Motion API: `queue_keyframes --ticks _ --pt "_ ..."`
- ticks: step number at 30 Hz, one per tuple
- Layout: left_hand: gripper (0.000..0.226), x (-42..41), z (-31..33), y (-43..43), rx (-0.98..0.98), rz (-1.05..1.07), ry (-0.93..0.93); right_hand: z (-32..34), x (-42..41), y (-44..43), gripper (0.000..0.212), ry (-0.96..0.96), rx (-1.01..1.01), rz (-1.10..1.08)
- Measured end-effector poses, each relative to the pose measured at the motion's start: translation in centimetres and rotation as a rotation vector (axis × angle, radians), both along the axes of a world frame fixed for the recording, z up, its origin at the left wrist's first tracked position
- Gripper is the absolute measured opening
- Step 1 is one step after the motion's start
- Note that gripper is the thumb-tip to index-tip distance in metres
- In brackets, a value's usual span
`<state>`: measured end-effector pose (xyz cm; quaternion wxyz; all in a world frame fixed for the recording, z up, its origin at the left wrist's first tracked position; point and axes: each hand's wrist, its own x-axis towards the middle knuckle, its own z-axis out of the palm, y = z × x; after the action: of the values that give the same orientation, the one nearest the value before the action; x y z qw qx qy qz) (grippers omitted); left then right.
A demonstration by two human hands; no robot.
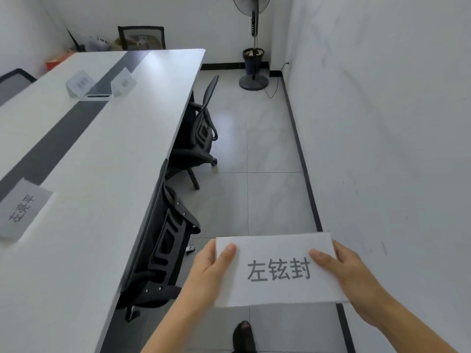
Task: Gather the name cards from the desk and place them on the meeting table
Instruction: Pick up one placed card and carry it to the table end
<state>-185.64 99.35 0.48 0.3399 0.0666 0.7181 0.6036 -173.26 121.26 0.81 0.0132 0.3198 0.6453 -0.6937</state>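
Left hand (211, 271) and right hand (356, 278) pinch name card (277, 271) by its side edges, lower centre; meeting table (107, 138) left of frame.

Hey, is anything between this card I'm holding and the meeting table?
Only a black chair, tucked at the near edge of the meeting table, sits between it and the name card gripped by the left hand and right hand. The card seems held above the chair back, so it can probably pass over.
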Motion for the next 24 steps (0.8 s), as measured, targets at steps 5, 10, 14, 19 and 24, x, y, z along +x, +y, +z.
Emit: queue_keyframes --ticks 5,10,14,19,24 --pt "0.017 -10.6 -0.2 6.5 -0.202 -0.197 0.184 0.9 -5.7 7.5 0.041 0.026 0.070 -0.166" --pt "0.017 -20.2 -1.4 14.3 -0.284 -0.234 0.238 -0.2 -12.4 17.0 0.074 0.036 0.136 -0.281" --pt "0.018 -27.9 -2.7 22.0 -0.339 -0.265 0.269 -2.2 -20.0 26.2 0.061 0.024 0.168 -0.326" --pt "0.023 -35.8 -1.4 30.0 -0.409 -0.261 0.252 -2.1 -31.4 36.7 0.017 -0.025 0.195 -0.259" --pt "0.025 -43.3 -1.0 34.6 -0.443 -0.178 0.225 -1.2 -43.0 44.6 0.015 -0.013 0.236 -0.157"
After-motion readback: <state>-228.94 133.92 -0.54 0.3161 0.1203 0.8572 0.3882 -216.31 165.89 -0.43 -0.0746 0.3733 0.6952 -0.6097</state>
